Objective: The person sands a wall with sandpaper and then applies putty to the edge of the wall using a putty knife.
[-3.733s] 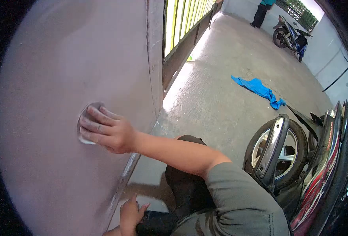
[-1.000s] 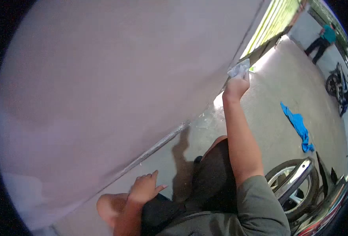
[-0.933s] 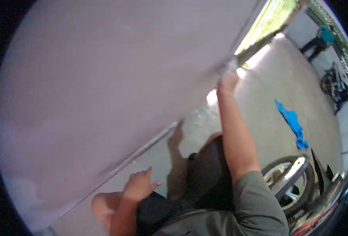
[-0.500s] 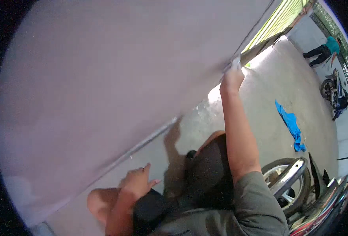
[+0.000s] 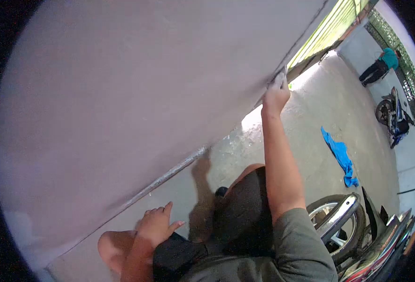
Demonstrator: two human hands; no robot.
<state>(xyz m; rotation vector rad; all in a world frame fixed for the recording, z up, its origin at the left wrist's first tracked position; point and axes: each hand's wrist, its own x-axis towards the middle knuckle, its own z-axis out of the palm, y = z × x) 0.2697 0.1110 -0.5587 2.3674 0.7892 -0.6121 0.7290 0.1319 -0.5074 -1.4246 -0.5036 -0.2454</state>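
Note:
My right hand [image 5: 276, 97] is stretched out to the edge of the pale wall [image 5: 137, 103], beside the gate. Its fingers are closed on a pale sheet, which is mostly hidden by the hand at the wall's corner. My left hand [image 5: 155, 226] is over my left knee, low in the view, palm down with thumb and fingers apart and nothing in it.
A motorcycle [image 5: 381, 244] with its wheel is at the lower right. A blue cloth [image 5: 340, 155] lies on the grey floor [image 5: 306, 136]. Farther back are a person in a teal top [image 5: 389, 58], another motorcycle [image 5: 395, 117] and a barred gate [image 5: 327, 33].
My right hand has moved from the wall's face to its far edge, and the sheet seen above it earlier is now mostly hidden. The view has turned. The distant person has shifted.

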